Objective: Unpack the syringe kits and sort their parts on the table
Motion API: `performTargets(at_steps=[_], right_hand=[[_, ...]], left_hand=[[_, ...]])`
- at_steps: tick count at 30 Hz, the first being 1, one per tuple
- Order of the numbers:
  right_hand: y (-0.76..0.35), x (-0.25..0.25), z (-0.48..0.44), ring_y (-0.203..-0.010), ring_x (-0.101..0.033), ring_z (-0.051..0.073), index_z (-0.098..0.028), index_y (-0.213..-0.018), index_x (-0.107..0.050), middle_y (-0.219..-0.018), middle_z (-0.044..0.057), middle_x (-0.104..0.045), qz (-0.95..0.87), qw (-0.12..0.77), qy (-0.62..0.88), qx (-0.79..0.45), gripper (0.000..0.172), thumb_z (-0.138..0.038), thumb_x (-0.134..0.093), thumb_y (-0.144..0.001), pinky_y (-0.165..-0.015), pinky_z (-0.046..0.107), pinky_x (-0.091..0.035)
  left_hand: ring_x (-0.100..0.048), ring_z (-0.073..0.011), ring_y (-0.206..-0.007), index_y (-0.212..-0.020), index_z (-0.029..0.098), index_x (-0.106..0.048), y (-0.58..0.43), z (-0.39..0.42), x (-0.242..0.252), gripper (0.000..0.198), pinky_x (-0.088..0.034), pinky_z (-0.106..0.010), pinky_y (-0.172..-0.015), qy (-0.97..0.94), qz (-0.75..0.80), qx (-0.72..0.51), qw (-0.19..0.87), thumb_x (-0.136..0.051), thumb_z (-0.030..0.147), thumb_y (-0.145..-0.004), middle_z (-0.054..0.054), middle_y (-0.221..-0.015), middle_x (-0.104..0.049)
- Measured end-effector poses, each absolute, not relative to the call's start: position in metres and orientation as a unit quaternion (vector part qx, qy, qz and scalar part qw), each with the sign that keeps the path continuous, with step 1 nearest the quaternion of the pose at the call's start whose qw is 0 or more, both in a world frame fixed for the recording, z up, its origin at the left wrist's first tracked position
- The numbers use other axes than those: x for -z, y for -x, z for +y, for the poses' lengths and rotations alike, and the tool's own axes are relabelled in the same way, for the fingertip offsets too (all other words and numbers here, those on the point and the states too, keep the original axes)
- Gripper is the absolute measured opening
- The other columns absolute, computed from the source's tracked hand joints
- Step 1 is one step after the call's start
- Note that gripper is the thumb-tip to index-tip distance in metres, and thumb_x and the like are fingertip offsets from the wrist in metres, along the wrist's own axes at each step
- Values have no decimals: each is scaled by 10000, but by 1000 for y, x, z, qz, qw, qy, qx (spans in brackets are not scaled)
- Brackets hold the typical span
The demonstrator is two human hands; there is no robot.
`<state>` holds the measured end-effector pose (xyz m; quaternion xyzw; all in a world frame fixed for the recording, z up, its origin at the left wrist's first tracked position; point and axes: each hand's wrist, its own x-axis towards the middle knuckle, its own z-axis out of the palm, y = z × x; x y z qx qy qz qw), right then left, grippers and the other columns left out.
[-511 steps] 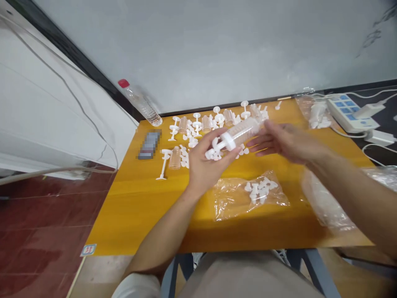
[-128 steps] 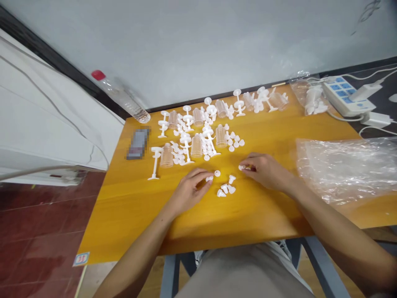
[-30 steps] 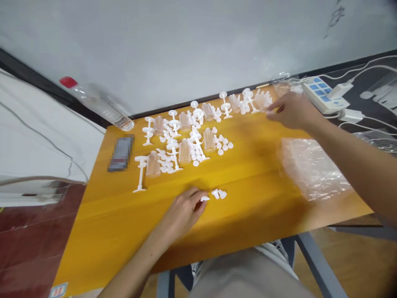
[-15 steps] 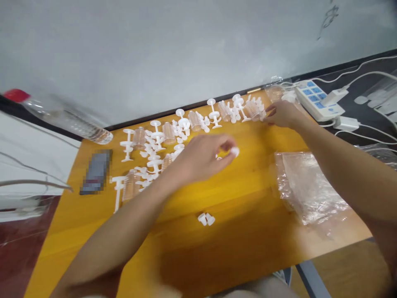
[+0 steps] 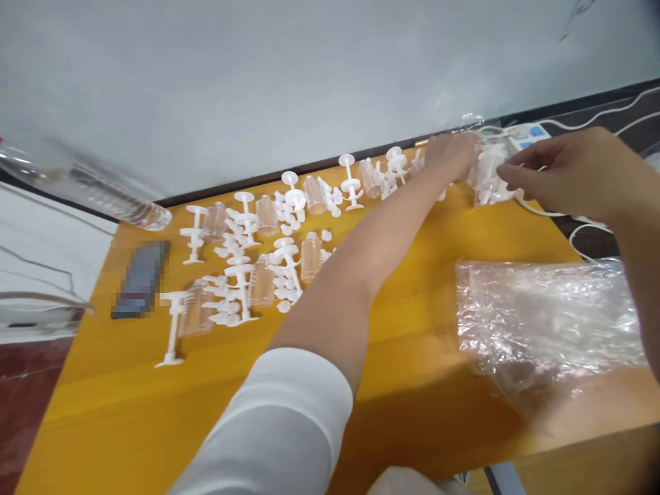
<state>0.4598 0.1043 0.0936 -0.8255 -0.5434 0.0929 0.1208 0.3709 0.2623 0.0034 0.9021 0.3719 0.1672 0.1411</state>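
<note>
A clear plastic bag with white plastic parts inside (image 5: 491, 172) stands at the table's back right corner. My left hand (image 5: 454, 157) reaches across to the bag's left side and is closed at its edge, its fingertips mostly hidden. On the bag's right side my right hand (image 5: 572, 172) has its thumb and bent fingers pinched at the plastic. Left of my hands lie groups of white plungers (image 5: 349, 182), clear ribbed plastic barrels (image 5: 313, 256) and small white pieces (image 5: 285, 282) in two rows. My left forearm covers part of the nearer row.
A large clear plastic bag (image 5: 546, 316) lies flat at the right. A phone (image 5: 141, 278) and a clear bottle (image 5: 118, 199) are at the left. A power strip (image 5: 531, 134) with white cables sits behind my right hand, by the wall.
My left hand has moved far right to the small bag. My right hand has shifted right, and the bag has come forward. The two white cups on the table are now out of sight.
</note>
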Motion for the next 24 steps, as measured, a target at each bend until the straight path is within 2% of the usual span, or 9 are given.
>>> performTargets(at_steps=[3, 5, 8, 10, 13, 16, 18, 21, 24], right_hand=[[-447, -100, 101, -653, -576, 157, -270, -890, -792, -708, 35, -680, -570, 70, 815, -81, 209, -461, -712, -924, -723, 370, -478], [-432, -99, 94, -635, -592, 172, -307, -848, -798, -716, 23, -696, -598, 33, 796, -85, 181, -477, -754, -890, -707, 391, -491], [-393, -89, 65, -645, -638, 211, -348, -829, -798, -776, 16, -731, -680, -11, 722, -130, 157, -494, -838, -788, -696, 424, -534], [-357, -78, 32, -668, -668, 233, -337, -827, -776, -801, 27, -737, -764, -22, 614, -197, 172, -506, -801, -809, -660, 417, -550], [-295, -54, -20, -741, -704, 238, -261, -866, -748, -842, 54, -740, -856, -36, 446, -260, 156, -410, -714, -899, -674, 385, -554], [-241, -27, -53, -830, -728, 269, -184, -1083, -754, -1005, 113, -751, -873, -54, 414, -252, 251, -360, -740, -905, -697, 381, -560], [-219, -11, -62, -873, -730, 279, -138, -1164, -735, -1070, 144, -734, -877, -59, 419, -228, 276, -290, -704, -936, -702, 373, -558], [-209, -4, -63, -883, -720, 257, -116, -1079, -746, -1040, 150, -721, -887, -71, 410, -202, 194, -103, -620, -931, -718, 337, -545], [-225, -21, -56, -874, -709, 234, -128, -1023, -748, -1049, 145, -723, -874, -69, 442, -190, 236, -23, -581, -893, -736, 309, -532]], left_hand=[[-614, -191, -1153, -1146, 112, -713, -342, 251, -30, 216, -426, -374, -1033, -901, 396, -128, 124, -666, 185, -949, -66, -1232, -734], [-646, -213, -1148, -1061, 39, -729, -304, 229, -61, 337, -432, -359, -980, -907, 383, -123, 125, -507, 287, -1006, -55, -1098, -732], [-674, -158, -909, -975, 79, -770, -222, 169, -108, 277, -471, -332, -898, -923, 304, -177, 157, -599, 296, -954, -17, -873, -718], [-639, -116, -695, -833, 140, -773, -156, 115, -121, 212, -493, -305, -799, -923, 292, -148, 203, -667, 299, -926, 24, -726, -680], [-694, -148, -725, -883, 224, -769, -67, 33, -99, 99, -531, -283, -734, -899, 336, -65, 273, -737, 317, -902, 34, -800, -726], [-738, -204, -923, -1112, 253, -734, -13, -30, -43, 208, -584, -334, -825, -881, 391, -52, 260, -741, 331, -919, -24, -1078, -760], [-734, -227, -1038, -1166, 240, -709, 2, -54, -8, 224, -594, -361, -907, -880, 397, -74, 251, -709, 273, -945, -62, -1205, -740], [-739, -217, -997, -1078, 204, -715, 3, -69, 19, 128, -599, -351, -908, -880, 395, -113, 237, -620, 194, -992, -72, -1109, -755], [-739, -204, -917, -1065, 200, -709, -5, -68, 18, 143, -611, -345, -859, -894, 376, -101, 223, -576, 188, -1013, -59, -1020, -752]])
